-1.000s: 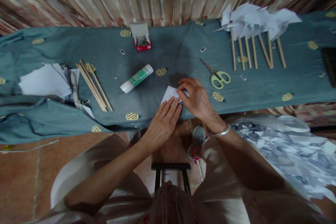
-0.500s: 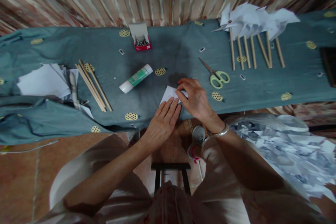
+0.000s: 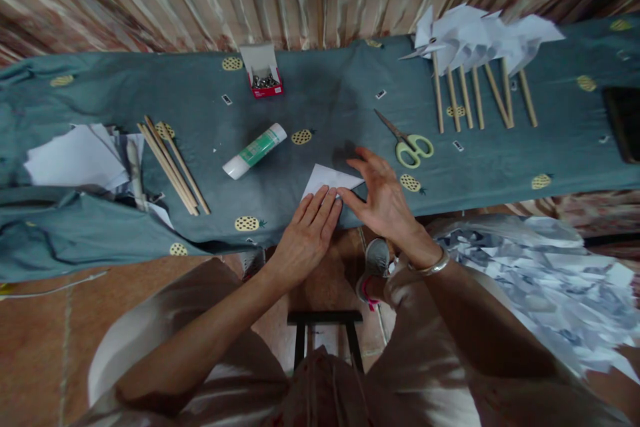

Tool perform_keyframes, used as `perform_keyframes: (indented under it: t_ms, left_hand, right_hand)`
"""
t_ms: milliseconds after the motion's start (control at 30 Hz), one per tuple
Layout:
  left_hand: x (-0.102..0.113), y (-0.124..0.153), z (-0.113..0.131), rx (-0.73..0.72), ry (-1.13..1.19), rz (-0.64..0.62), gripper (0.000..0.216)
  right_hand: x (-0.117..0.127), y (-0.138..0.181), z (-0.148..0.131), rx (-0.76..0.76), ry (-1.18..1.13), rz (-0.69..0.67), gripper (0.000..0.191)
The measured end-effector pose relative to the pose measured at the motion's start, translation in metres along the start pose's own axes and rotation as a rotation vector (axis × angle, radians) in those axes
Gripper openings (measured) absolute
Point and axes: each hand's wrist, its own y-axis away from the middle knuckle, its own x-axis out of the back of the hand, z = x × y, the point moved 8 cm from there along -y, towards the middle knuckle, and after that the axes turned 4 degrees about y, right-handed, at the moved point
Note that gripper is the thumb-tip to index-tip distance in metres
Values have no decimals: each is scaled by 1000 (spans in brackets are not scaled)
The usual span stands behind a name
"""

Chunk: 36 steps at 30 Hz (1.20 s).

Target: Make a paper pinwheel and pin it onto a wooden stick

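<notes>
A white sheet of paper (image 3: pixel 324 177), folded into a triangle, lies near the front edge of the table. My left hand (image 3: pixel 307 230) rests flat over its lower left part, fingers stretched out. With thumb and fingers spread apart, my right hand (image 3: pixel 383 197) is at the paper's right side, its thumb tip by the folded lower edge next to my left fingertips. Scissors (image 3: pixel 411 145) with light green handles lie just beyond my right hand. Left of the paper is a white and green glue stick (image 3: pixel 255 151).
A small red box (image 3: pixel 266 85) of metal pins stands open at the back. Several wooden sticks (image 3: pixel 173 170) and stacked white paper (image 3: pixel 75 157) lie left. Paper pinwheels (image 3: pixel 485 40) on sticks lie back right. A bag of paper pieces (image 3: pixel 545 287) is at lower right.
My right hand has opened, its fingers lifting off the paper and spreading to the right. More of the paper's triangle shows. My left hand stays pressed on it.
</notes>
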Motion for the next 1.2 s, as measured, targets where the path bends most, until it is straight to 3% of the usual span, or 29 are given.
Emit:
perform_keyframes:
  t_ms: [567, 900, 1200]
  left_hand:
    - [-4, 2, -3, 16, 59, -41, 57]
    - [-3, -1, -2, 10, 34, -86, 57]
    - [10, 57, -18, 76, 51, -101, 63]
  right_hand:
    - [17, 1, 34, -38, 20, 18, 40]
    - [6, -2, 29, -63, 103, -28, 57]
    - [5, -5, 34, -85, 46, -20, 51]
